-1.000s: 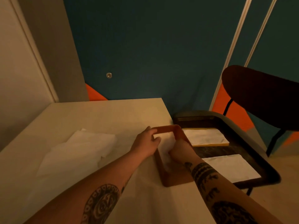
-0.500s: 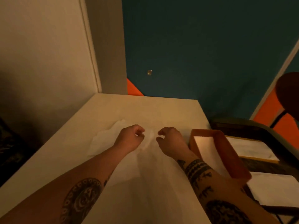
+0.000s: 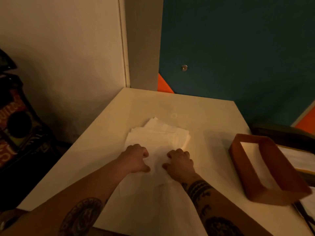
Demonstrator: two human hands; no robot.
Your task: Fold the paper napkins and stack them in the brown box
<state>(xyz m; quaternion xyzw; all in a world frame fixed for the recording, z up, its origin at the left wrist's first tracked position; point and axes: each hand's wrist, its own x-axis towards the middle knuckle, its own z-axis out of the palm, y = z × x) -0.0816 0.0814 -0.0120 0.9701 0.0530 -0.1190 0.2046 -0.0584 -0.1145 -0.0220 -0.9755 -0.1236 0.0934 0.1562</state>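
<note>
Down on the near end of the napkin pile (image 3: 159,134), left hand (image 3: 136,159) and right hand (image 3: 181,162) side by side, fingers (image 3: 144,153) curled under, tips hidden; grip impossible to tell.

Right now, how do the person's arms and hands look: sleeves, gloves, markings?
Both are bare: no sleeves, no gloves. The left forearm has a round dark tattoo with a dotted ring; the right forearm has dark bands near the wrist and smaller dark figures.
</note>
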